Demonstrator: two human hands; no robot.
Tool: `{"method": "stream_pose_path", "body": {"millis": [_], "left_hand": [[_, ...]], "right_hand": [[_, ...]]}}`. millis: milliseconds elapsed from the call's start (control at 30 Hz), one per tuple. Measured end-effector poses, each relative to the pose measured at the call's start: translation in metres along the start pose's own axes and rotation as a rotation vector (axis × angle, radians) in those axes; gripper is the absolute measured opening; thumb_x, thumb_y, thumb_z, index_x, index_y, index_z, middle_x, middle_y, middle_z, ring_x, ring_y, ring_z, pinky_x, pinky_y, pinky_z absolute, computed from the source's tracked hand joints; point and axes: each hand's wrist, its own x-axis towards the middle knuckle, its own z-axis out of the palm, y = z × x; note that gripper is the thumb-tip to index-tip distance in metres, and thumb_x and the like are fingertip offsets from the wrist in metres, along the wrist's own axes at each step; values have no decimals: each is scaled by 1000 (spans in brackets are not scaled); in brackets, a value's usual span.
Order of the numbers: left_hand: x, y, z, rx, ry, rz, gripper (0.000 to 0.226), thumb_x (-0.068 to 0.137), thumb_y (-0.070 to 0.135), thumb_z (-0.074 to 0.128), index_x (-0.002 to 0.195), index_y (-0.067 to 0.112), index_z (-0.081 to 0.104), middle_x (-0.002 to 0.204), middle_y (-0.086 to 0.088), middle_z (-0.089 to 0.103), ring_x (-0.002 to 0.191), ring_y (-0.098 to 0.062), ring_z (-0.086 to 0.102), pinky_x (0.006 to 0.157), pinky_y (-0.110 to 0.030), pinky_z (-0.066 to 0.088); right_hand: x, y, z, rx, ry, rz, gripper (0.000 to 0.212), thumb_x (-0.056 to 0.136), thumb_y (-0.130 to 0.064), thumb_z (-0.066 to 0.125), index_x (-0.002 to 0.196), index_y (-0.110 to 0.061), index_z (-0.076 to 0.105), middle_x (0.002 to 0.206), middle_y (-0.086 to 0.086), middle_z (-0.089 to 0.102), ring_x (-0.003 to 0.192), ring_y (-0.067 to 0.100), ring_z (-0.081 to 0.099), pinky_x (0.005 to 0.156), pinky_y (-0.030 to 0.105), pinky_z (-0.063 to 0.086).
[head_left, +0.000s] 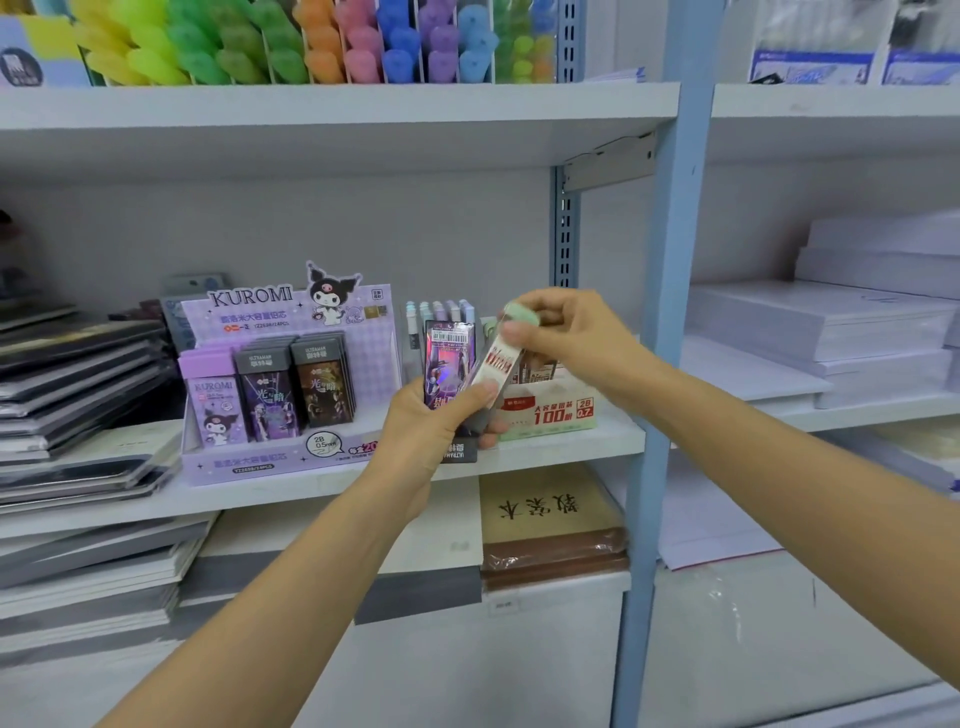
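Note:
My left hand (431, 421) grips a few flat pencil-lead cases in front of the middle shelf; the front one is a dark purple case (448, 364) held upside down with a barcode at its top. My right hand (561, 332) pinches the pale green cap end of a white lead case with red print (498, 364), tilted, its lower end resting against my left thumb. Behind them stands a white-and-green display box (550, 410) with more such cases.
A purple Kuromi display box (270, 457) of lead cases stands to the left on the shelf (571, 447). Stacked notebooks (78, 384) lie far left, paper reams (831, 322) at right. A blue upright post (670, 312) divides the shelves. Coloured pens (311, 47) fill the top shelf.

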Motion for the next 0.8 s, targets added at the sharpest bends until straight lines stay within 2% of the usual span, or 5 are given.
{"method": "stream_pose_path", "body": {"millis": [133, 300, 400, 533, 800], "left_hand": [[-2, 2, -6, -13, 60, -40, 12, 94, 14, 60, 101, 6, 65, 79, -9, 75, 66, -21, 71, 58, -28, 58], [-3, 2, -10, 4, 42, -14, 9, 92, 12, 63, 94, 4, 66, 74, -8, 73, 65, -21, 70, 59, -27, 57], [-4, 1, -12, 6, 25, -8, 12, 89, 13, 66, 96, 4, 66, 77, -11, 74, 66, -21, 70, 58, -26, 57], [-6, 2, -18, 9, 1, -11, 20, 87, 15, 69, 103, 3, 65, 85, -13, 75, 70, -22, 72, 61, -26, 57], [-1, 3, -22, 6, -11, -15, 24, 87, 13, 68, 107, 2, 64, 89, -12, 75, 70, -21, 72, 62, -27, 58]], "right_hand": [[6, -1, -40, 7, 180, -86, 13, 93, -15, 62, 105, -14, 66, 92, 2, 71, 83, 12, 67, 75, 27, 57], [7, 11, -58, -286, 164, -140, 12, 89, -11, 66, 101, -10, 68, 89, 3, 69, 70, 4, 62, 66, 23, 57], [12, 18, -52, -296, 207, -150, 15, 86, -11, 70, 100, -17, 70, 89, 0, 69, 68, 0, 62, 66, 20, 57], [27, 15, -52, -156, 253, -137, 20, 85, -10, 71, 99, -23, 70, 91, -1, 72, 76, 6, 68, 67, 21, 58], [42, 23, -53, -337, 244, -120, 26, 85, -15, 72, 111, -14, 71, 94, -5, 70, 82, 9, 65, 79, 26, 56]]}}
